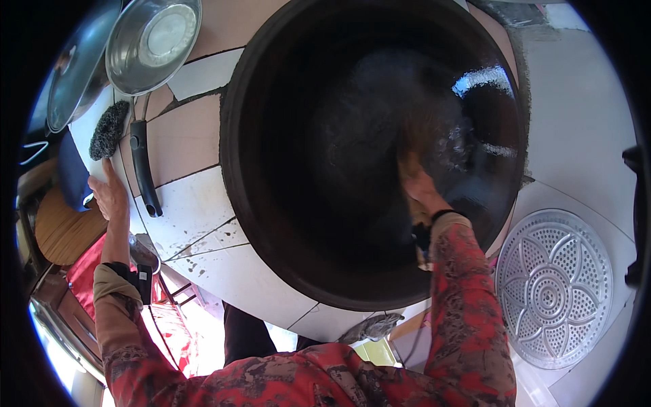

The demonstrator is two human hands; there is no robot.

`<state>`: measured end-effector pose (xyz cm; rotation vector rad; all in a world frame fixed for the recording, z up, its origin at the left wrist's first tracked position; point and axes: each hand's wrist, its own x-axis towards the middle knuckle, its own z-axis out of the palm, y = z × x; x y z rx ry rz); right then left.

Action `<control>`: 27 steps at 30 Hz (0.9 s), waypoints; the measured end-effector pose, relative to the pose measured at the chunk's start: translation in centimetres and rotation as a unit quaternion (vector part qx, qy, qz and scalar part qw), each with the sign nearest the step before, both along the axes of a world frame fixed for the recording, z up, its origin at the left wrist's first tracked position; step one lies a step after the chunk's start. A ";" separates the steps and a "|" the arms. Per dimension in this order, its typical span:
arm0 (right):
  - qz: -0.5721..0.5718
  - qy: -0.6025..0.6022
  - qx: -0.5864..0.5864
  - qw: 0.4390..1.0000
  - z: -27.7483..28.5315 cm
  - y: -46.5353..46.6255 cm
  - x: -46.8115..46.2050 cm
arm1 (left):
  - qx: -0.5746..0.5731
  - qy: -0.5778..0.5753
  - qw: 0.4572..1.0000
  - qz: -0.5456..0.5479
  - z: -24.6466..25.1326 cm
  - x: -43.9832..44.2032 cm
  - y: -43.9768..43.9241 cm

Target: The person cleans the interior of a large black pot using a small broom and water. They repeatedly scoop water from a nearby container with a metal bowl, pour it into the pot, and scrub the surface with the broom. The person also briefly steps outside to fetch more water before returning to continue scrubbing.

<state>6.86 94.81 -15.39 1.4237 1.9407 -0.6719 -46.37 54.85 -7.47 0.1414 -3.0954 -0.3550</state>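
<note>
My right hand (414, 173) reaches down into a large dark wok (274, 203) set in the tiled stove top. Motion blurs its fingers, and whether they hold anything is unclear. Wet, shiny ripples surround it inside the wok. At the left edge of the stove top rests my left hand (111, 196), thumb and forefinger apart. Its forefinger tip is at the lower end of a grey steel-wool scourer (109, 129). Beside the scourer lies a black handle (144, 170) on metal prongs, running up to a shiny metal bowl (157, 46).
A perforated metal steamer plate (552, 290) lies right of the wok. A metal lid (81, 66) leans at the upper left. Below the counter's left side is a round wooden top (68, 224). A crumpled plastic bag (374, 327) sits at the front edge.
</note>
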 end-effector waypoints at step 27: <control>0.349 0.122 -0.029 0.929 4.9 -0.4 -2.3 | 0.009 -0.011 1.000 -0.023 0.7 0.4 0.2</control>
